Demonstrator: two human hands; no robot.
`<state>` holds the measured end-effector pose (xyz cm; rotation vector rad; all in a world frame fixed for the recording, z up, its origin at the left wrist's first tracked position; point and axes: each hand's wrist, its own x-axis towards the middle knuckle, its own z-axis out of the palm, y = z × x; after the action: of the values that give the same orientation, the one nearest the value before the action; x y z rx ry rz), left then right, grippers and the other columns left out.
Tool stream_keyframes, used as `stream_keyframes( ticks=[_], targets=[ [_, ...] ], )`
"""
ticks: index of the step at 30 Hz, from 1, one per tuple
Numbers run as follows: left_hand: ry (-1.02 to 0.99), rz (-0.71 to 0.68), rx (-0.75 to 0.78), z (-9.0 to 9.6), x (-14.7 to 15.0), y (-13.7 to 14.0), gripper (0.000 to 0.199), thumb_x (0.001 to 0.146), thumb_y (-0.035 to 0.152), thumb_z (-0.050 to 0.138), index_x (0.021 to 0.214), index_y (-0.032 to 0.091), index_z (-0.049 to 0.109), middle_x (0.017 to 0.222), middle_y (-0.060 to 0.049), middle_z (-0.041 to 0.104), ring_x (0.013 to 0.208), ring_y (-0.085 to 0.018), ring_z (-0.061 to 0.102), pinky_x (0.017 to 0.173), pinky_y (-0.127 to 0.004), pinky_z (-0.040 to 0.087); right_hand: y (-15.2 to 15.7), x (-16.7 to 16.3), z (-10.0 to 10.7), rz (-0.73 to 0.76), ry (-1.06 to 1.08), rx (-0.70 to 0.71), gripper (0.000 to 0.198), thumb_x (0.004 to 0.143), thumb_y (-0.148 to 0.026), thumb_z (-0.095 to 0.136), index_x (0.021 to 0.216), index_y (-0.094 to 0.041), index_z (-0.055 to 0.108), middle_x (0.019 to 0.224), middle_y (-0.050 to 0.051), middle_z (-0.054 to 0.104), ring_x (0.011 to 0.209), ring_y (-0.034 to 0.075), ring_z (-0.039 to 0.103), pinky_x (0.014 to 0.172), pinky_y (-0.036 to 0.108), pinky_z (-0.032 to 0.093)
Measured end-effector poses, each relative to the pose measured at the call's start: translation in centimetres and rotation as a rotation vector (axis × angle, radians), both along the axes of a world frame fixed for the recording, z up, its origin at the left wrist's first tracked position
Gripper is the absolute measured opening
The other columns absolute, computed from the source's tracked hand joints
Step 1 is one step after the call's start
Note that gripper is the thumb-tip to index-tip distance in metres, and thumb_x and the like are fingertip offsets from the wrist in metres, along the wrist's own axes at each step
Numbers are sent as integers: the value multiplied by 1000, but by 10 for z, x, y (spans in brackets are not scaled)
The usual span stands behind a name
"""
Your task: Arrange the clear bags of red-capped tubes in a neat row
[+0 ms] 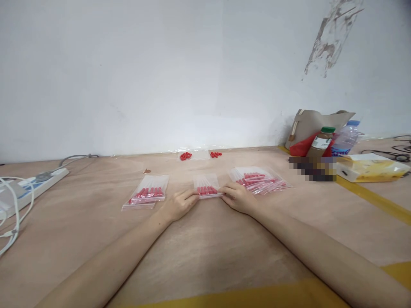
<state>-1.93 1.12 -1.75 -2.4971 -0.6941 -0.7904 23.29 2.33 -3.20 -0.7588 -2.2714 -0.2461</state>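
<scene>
Pressing on the near edge of one small clear zip bag (206,186), the left hand (178,204) and the right hand (237,197) each pinch one end of it, fingers closed on the plastic; the bag lies flat on the table (205,248), in the middle, just in front of the person. Inside it are red capsule-like pieces in a row; I cannot count them surely. I judge that the bag could slip or its seal stay partly open if the two hands press unevenly, and then the red pieces may roll out on the smooth table. A sideways move of the right hand could also push the pile of filled bags (258,179), which is just beside it. In count: one bag under the hands; one pile at the right, with several bags overlapping, number not clear; a small stack of filled bags at the left (147,191), seemingly two; two little groups of loose red pieces (185,155) by the wall. At the far right there are one brown bottle (321,142), one clear water bottle (346,137), one yellow box (369,167); at the left, one power strip (35,185).
</scene>
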Motion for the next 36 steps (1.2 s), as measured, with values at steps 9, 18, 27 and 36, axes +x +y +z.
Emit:
stream_keyframes(
  ticks=[9, 18, 27, 36],
  targets=[
    [25, 102, -36, 5, 5, -5, 25, 88, 22, 40, 78, 20, 62, 78, -2, 65, 67, -11, 61, 64, -22, 49, -5, -4, 7, -61, -132, 199, 17, 84, -20, 45, 79, -20, 62, 72, 1, 62, 71, 10, 52, 78, 30, 31],
    [-8, 40, 6, 7, 4, -6, 19, 87, 20, 43, 83, 20, 62, 84, -1, 67, 66, -11, 61, 60, -21, 47, -8, -55, 14, -63, -228, 387, 23, 86, -17, 41, 73, -20, 60, 67, 0, 58, 68, 11, 45, 80, 33, 28],
    [-46, 84, -25, 8, 4, -6, 20, 86, 22, 44, 78, 18, 63, 76, -3, 65, 64, -12, 60, 59, -22, 45, -3, -57, 13, -67, -165, 543, 26, 84, -10, 40, 65, -19, 56, 62, -5, 55, 65, 8, 42, 96, 40, 18],
    [-58, 89, 8, 8, 5, -9, 21, 86, 21, 45, 71, 16, 59, 67, -1, 60, 57, -10, 54, 54, -21, 39, -5, -45, 18, -65, -181, 635, 24, 82, -9, 44, 63, -18, 55, 60, -6, 55, 69, 7, 46, 96, 37, 18]
  ],
)
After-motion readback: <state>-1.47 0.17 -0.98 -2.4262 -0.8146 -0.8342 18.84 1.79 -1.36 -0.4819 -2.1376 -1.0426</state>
